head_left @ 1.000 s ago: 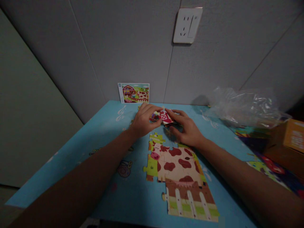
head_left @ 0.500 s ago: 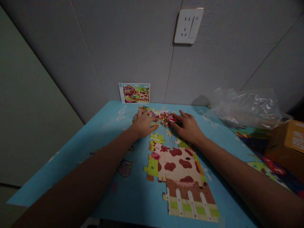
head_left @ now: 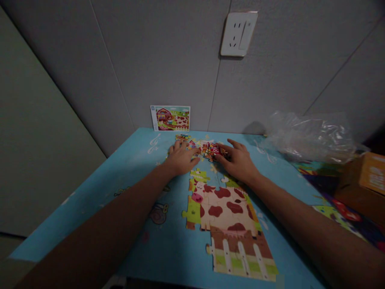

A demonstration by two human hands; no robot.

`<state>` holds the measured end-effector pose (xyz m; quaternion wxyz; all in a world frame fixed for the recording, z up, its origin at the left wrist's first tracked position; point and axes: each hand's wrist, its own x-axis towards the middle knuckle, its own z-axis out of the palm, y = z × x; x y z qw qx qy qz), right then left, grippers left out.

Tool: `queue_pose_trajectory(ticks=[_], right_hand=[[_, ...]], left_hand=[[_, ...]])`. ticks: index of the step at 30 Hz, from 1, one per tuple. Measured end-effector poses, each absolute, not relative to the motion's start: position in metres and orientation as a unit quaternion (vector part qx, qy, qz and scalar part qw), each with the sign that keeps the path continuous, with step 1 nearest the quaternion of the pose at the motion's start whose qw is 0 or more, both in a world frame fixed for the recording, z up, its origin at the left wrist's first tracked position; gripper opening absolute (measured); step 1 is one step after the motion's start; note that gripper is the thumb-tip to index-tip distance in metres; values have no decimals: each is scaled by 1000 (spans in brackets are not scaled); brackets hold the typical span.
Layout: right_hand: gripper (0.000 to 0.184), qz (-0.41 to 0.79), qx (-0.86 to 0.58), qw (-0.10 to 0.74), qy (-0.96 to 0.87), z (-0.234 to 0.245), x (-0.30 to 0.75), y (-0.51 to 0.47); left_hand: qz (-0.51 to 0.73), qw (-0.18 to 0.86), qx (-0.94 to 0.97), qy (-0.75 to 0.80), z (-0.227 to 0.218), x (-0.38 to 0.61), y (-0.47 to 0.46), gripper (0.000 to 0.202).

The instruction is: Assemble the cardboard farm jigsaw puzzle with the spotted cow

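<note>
Head view: left hand and right hand, fingers outstretched, press puzzle pieces.

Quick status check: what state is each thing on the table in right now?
left hand: open, flat on loose puzzle pieces
right hand: fingertips on barn piece
barn piece: lying flat
cow section: joined, flat
reference card: standing upright
plastic bag: crumpled

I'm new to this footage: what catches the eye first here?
The half-built cow puzzle stands out, bright on the blue table in the near middle. Just beyond it, the left hand and right hand rest on a cluster of puzzle pieces, and a small reference picture leans against the wall behind.
</note>
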<state>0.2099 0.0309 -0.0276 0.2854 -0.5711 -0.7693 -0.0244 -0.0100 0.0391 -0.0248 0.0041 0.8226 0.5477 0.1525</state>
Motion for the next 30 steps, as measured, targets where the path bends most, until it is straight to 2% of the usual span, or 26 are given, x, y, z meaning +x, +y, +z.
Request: queue_pose_trajectory(ticks=[9, 11, 16, 21, 26, 30], right_hand=[[47, -21, -565, 285, -774, -27, 211, 32], [47, -18, -565, 280, -776, -25, 210, 30], [46, -16, -564, 276, -778, -22, 208, 28], [44, -20, -561, 278, -779, -24, 209, 28], [43, -25, -560, 283, -778, -25, 210, 30], [43, -26, -562, 283, -777, -26, 211, 30]], left_hand=[[188, 8, 823, 535, -19, -10, 42, 16], [188, 17, 820, 540, -19, -9, 42, 18], [207, 12, 829, 519, -18, -8, 40, 38], [235, -33, 803, 547, -15, -11, 40, 30], [167, -26, 803, 571, -20, -14, 42, 46], [146, -18, 811, 566, -20, -14, 42, 42]])
